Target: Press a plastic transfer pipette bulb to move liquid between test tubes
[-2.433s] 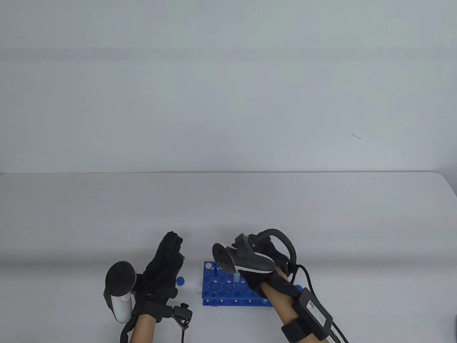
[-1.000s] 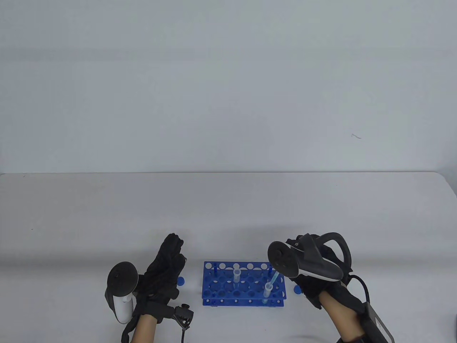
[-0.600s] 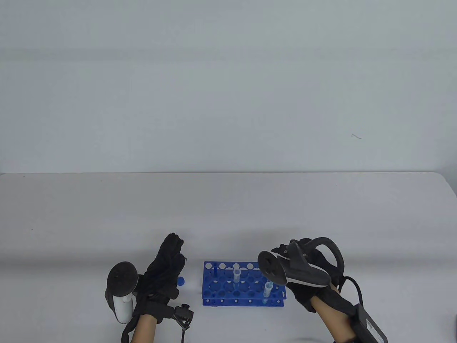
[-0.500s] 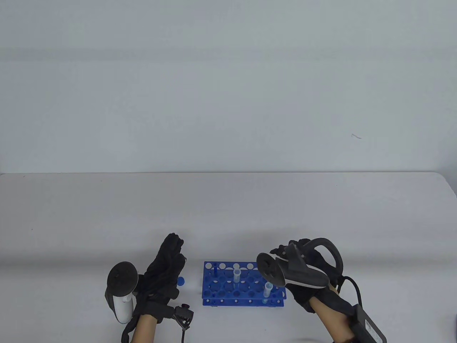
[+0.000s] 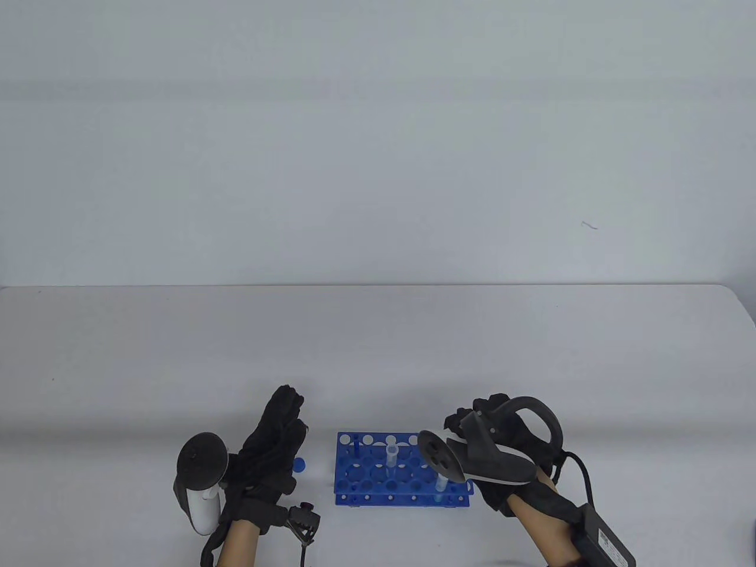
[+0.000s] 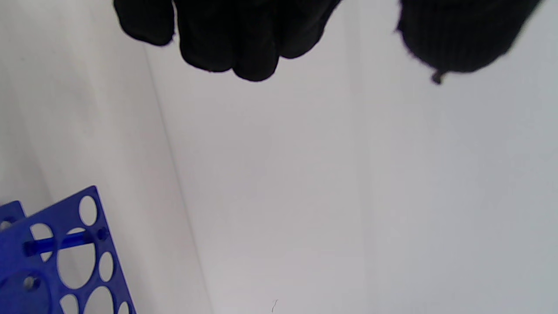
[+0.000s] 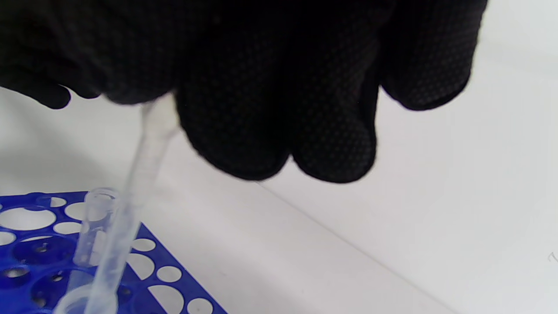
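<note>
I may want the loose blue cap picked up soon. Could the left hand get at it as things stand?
Probably yes. The blue cap lies on the table right beside the left hand, which holds nothing. The rack stands further right, out of the way.

left hand [image 5: 269, 440] flat on table [image 5: 118, 366], fingers straight | right hand [image 5: 502, 449] over rack's [image 5: 348, 472] right end | one tube [image 5: 391, 458] upright mid-rack | blue cap [image 5: 299, 465] between left hand and rack
</note>
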The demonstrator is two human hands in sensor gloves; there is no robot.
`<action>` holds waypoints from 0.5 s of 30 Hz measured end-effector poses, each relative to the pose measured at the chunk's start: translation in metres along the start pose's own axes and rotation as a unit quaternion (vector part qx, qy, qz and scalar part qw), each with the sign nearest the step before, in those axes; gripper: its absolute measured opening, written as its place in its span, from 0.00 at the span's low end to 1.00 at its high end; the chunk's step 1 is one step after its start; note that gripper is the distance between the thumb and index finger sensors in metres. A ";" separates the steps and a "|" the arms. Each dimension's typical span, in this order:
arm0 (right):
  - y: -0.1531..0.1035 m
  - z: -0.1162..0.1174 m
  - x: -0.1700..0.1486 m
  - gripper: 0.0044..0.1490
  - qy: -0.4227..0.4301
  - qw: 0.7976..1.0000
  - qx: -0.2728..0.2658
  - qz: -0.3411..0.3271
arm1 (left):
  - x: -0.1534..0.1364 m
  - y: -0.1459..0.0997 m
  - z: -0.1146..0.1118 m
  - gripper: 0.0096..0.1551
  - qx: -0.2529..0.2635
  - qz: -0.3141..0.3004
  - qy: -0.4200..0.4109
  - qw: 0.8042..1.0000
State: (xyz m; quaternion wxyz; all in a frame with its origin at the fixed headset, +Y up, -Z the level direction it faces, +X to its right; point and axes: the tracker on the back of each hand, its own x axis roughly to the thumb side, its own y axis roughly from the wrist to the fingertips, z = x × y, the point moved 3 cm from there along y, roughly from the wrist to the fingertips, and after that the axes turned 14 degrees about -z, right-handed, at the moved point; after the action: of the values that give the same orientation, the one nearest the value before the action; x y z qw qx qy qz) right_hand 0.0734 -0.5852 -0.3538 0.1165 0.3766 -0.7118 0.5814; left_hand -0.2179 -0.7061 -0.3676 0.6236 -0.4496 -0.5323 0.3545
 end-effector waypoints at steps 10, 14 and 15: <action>0.000 -0.001 0.001 0.24 -0.005 1.000 -0.003 -0.004 | 0.000 0.000 0.000 0.57 0.000 0.000 -0.001 1.000; -0.001 -0.001 -0.001 0.24 0.001 1.000 -0.006 -0.002 | 0.000 0.000 0.000 0.57 0.000 -0.001 -0.001 1.000; -0.002 -0.002 -0.002 0.24 0.002 1.000 -0.006 0.000 | 0.000 0.000 0.000 0.57 0.000 0.000 0.000 1.000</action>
State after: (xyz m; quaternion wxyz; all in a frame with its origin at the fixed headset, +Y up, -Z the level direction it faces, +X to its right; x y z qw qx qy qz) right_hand 0.0756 -0.5824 -0.3530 0.1203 0.3742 -0.7152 0.5779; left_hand -0.2178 -0.7061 -0.3676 0.6236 -0.4491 -0.5328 0.3544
